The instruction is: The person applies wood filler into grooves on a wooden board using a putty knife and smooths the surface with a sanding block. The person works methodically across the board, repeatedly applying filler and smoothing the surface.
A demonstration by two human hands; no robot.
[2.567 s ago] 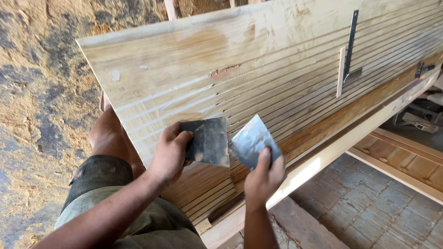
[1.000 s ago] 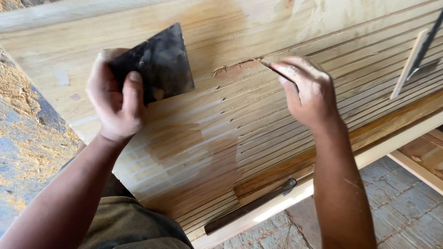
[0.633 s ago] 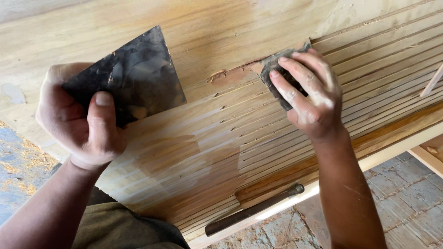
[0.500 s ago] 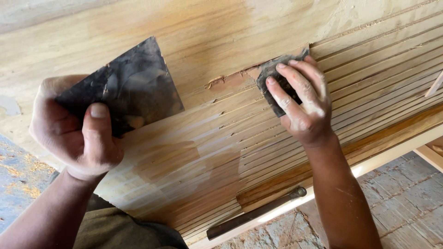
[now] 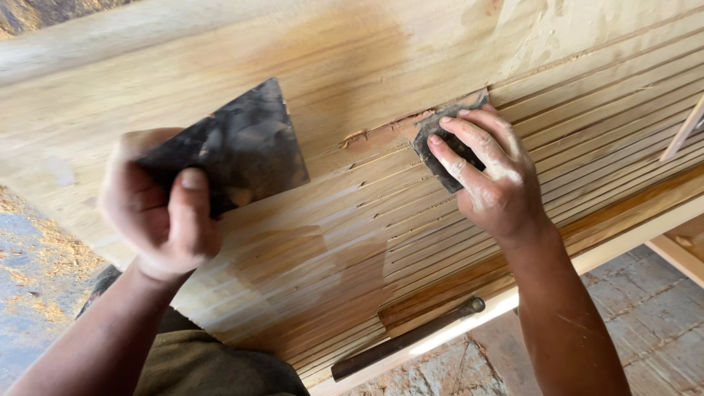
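Observation:
My left hand [image 5: 161, 213] grips a dark metal scraper blade [image 5: 242, 147] smeared with filler and holds it just above the grooved wooden panel [image 5: 308, 264]. My right hand [image 5: 488, 176] presses a second, smaller dark blade [image 5: 440, 143] flat on the panel. That blade lies at the right end of a reddish-brown chipped gouge [image 5: 381, 133] in the wood. Pale dust coats my right fingers.
A dark metal rod [image 5: 407, 337] lies along the panel's lower edge, on the pale frame rail [image 5: 623, 235]. A thin wooden strip [image 5: 682, 132] leans at the far right. Stone paving [image 5: 645, 323] lies below, and sawdust-strewn ground [image 5: 37, 257] at left.
Over the last seconds the view closed in on the gouge. My right hand brought its blade up onto the gouge and keeps it pressed there; my left hand sank slightly with its blade.

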